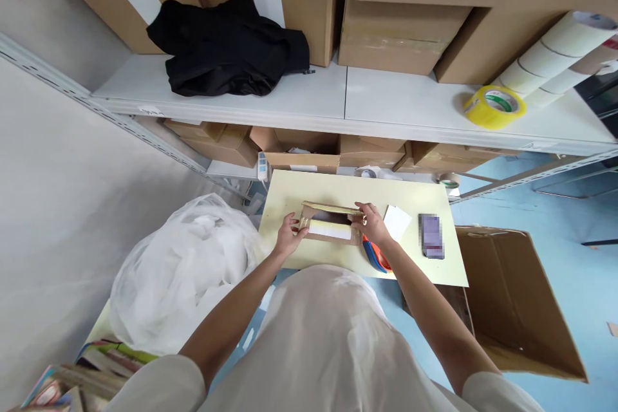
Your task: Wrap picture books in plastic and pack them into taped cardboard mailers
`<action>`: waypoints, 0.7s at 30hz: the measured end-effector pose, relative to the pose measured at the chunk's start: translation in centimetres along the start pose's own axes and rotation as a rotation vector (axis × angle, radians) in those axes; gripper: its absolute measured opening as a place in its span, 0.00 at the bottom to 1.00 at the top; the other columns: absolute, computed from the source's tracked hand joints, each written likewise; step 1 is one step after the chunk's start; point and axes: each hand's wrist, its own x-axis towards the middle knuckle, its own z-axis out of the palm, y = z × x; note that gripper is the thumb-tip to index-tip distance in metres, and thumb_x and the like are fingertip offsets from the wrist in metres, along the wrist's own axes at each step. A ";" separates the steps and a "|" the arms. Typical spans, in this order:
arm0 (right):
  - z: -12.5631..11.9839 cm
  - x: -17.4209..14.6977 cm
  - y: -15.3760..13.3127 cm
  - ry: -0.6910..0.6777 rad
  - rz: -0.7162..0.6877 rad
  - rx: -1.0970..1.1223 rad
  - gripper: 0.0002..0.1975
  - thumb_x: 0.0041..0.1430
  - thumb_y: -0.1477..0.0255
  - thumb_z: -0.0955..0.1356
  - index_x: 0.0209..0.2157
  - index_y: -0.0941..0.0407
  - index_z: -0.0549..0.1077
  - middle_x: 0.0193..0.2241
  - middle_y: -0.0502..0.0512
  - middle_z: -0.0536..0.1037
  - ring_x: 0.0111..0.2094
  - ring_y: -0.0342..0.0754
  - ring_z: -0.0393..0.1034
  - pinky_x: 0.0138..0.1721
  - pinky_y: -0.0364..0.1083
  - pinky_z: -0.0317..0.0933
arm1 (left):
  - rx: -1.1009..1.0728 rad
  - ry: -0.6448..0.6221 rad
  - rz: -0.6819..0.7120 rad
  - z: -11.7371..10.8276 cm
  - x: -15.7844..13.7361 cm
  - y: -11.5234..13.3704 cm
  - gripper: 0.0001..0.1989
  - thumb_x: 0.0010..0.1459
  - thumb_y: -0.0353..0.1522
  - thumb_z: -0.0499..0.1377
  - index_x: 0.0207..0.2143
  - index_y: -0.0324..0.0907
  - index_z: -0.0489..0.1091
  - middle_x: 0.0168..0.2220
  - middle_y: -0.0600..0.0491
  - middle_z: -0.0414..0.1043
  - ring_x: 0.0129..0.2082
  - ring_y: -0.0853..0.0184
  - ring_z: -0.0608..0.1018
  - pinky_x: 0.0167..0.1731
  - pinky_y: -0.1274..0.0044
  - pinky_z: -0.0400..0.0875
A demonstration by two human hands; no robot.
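A small cardboard box (pixel 321 240) lies on the pale yellow table (pixel 299 190), its top partly open with a dark gap inside. A white label or sheet (pixel 329 230) shows along its near side. My left hand (pixel 289 236) grips the left end of the box, fingers and thumb around its corner. At the other end, my right hand (pixel 373 224) holds the right edge. Just below that hand sits an orange and blue object (pixel 376 255), partly hidden by my forearm, its kind unclear. White paper slips (pixel 396 223) lie right of my right hand.
A pixelated phone-like object (pixel 431 236) lies at the table's right. An open carton (pixel 519 299) stands right of the table, a bag of white material (pixel 183 270) left. The shelf (pixel 318 93) above carries cartons, black cloth (pixel 232 48) and yellow tape (pixel 493 107).
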 end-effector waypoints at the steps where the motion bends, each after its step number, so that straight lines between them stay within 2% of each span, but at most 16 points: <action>1: 0.0 0.2 0.1 -0.018 -0.018 -0.061 0.23 0.53 0.71 0.66 0.53 0.54 0.67 0.42 0.59 0.70 0.45 0.55 0.65 0.46 0.56 0.66 | 0.006 0.000 0.000 0.0 0.0 0.0 0.33 0.46 0.35 0.64 0.54 0.40 0.56 0.43 0.47 0.69 0.30 0.71 0.75 0.36 0.73 0.71; 3: 0.1 0.1 0.3 -0.061 -0.084 -0.160 0.22 0.55 0.69 0.66 0.53 0.54 0.67 0.44 0.61 0.70 0.48 0.57 0.62 0.50 0.57 0.63 | 0.023 -0.002 0.006 0.1 -0.1 0.0 0.33 0.47 0.35 0.63 0.54 0.40 0.56 0.44 0.46 0.69 0.30 0.70 0.75 0.35 0.73 0.72; 6: 0.4 -1.4 1.1 -0.122 -0.178 -0.267 0.30 0.56 0.60 0.66 0.59 0.54 0.62 0.56 0.64 0.63 0.57 0.61 0.55 0.55 0.61 0.56 | 0.093 0.013 0.080 -0.1 -0.6 -0.3 0.32 0.50 0.36 0.61 0.55 0.40 0.55 0.47 0.43 0.67 0.33 0.67 0.76 0.34 0.71 0.72; 8: 0.8 -2.8 1.9 -0.149 -0.172 -0.318 0.35 0.56 0.55 0.64 0.62 0.54 0.56 0.63 0.64 0.51 0.63 0.64 0.45 0.58 0.63 0.52 | 0.195 0.053 0.228 -0.5 -1.3 -0.3 0.30 0.53 0.37 0.59 0.56 0.39 0.54 0.51 0.40 0.64 0.42 0.61 0.75 0.39 0.68 0.72; 10: 1.5 -3.9 2.4 -0.170 -0.117 -0.328 0.35 0.59 0.54 0.61 0.64 0.54 0.52 0.67 0.61 0.40 0.65 0.65 0.36 0.59 0.63 0.49 | 0.335 0.088 0.421 -0.9 -2.0 0.3 0.30 0.54 0.38 0.58 0.56 0.38 0.55 0.53 0.38 0.61 0.52 0.55 0.69 0.47 0.64 0.68; 12: 2.1 -4.3 2.6 -0.180 -0.061 -0.308 0.33 0.61 0.55 0.58 0.64 0.54 0.50 0.67 0.59 0.35 0.66 0.63 0.32 0.60 0.63 0.48 | 0.482 0.075 0.586 -1.2 -2.5 1.4 0.29 0.55 0.39 0.58 0.56 0.37 0.57 0.56 0.36 0.60 0.58 0.52 0.63 0.53 0.61 0.62; 17: 2.8 -3.8 1.8 -0.139 0.000 -0.274 0.31 0.63 0.59 0.57 0.65 0.53 0.48 0.67 0.56 0.33 0.66 0.60 0.31 0.61 0.60 0.47 | 0.763 -0.121 0.824 -0.5 -2.6 5.2 0.21 0.60 0.37 0.53 0.54 0.41 0.62 0.59 0.41 0.61 0.61 0.54 0.60 0.58 0.60 0.52; 19: 2.7 -3.7 1.5 -0.114 0.010 -0.278 0.30 0.63 0.59 0.58 0.65 0.52 0.49 0.67 0.56 0.34 0.66 0.60 0.32 0.61 0.61 0.47 | 0.819 -0.180 0.848 0.1 -2.3 6.1 0.21 0.60 0.36 0.52 0.56 0.41 0.62 0.59 0.43 0.61 0.61 0.56 0.60 0.60 0.61 0.49; 21: 2.6 -3.7 1.2 -0.104 0.016 -0.278 0.30 0.63 0.60 0.59 0.64 0.51 0.50 0.67 0.56 0.36 0.66 0.61 0.34 0.61 0.61 0.48 | 0.859 -0.175 0.794 0.4 -1.8 6.3 0.25 0.60 0.36 0.53 0.59 0.39 0.58 0.61 0.42 0.58 0.62 0.55 0.58 0.60 0.60 0.47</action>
